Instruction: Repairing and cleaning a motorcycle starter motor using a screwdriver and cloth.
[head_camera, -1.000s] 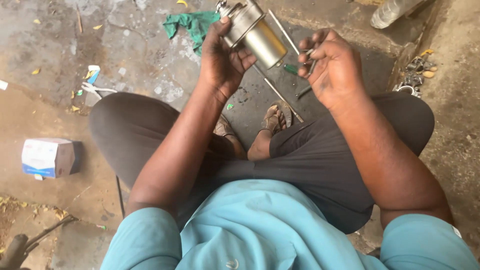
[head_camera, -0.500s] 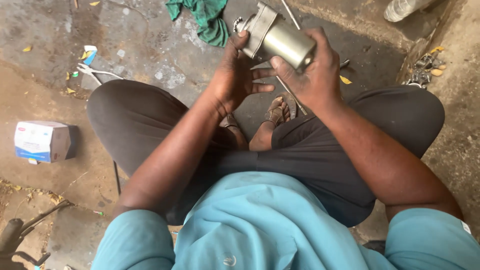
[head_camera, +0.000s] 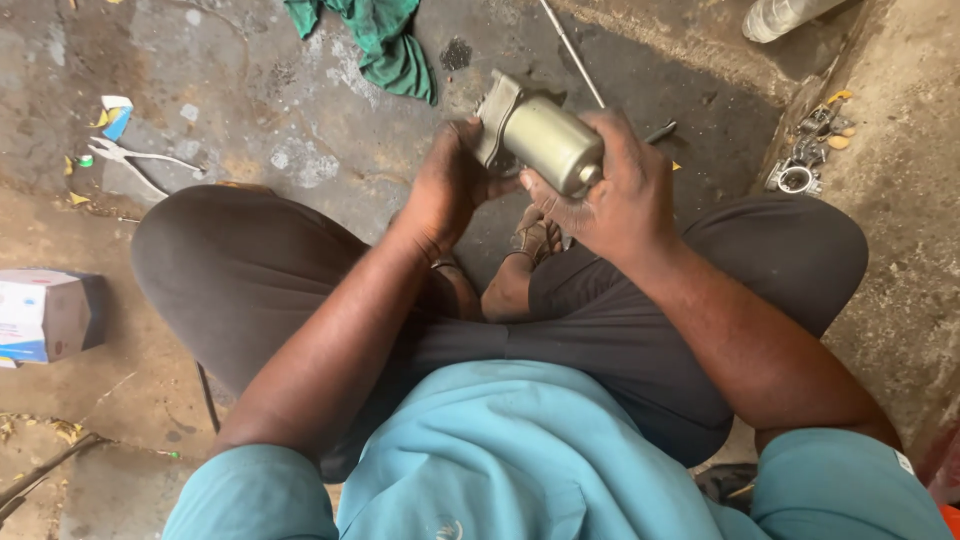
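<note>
Metal cylinder motor (head_camera: 540, 135) gripped by left hand (head_camera: 450, 185) and right hand (head_camera: 615, 195), above knees; concrete floor (head_camera: 250, 100) open ahead.

Soft, even daylight with faint shadows under the legs; the picture is sharp, mildly stretched toward its edges.

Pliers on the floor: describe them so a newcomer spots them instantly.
Start at the seated person's left knee and look just beyond it on the concrete floor. The pliers lie there flat, handles spread, near scraps of coloured litter. They are the only pale metal hand tool on that side.
</note>
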